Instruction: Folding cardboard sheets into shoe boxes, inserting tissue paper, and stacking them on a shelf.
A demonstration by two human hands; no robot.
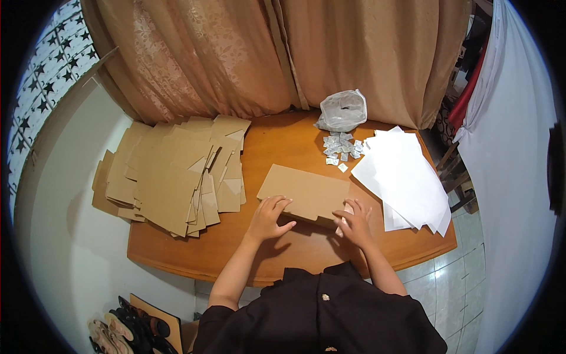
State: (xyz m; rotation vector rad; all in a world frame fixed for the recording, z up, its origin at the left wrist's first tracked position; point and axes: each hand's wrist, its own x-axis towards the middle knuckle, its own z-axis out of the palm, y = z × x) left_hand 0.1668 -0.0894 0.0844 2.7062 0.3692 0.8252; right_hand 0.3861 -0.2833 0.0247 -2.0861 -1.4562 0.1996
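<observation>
A closed brown cardboard box (309,189) lies on the table in front of me, its lid down and its long front side toward me. My left hand (270,219) grips the near left corner, fingers on the lid and thumb lower at the front. At the near right corner my right hand (355,223) holds the box, its fingers bent over the end. A pale strip shows beside those fingers, and I cannot make out what it is. Both palms are hidden from above.
Flat cardboard box blanks (171,171) are piled on the left of the wooden table (265,253). Small whitish sachets (339,147) lie heaped before an open plastic bag (345,111) at the back. White paper sheets (410,183) spread on the right. Brown curtains (236,53) hang behind.
</observation>
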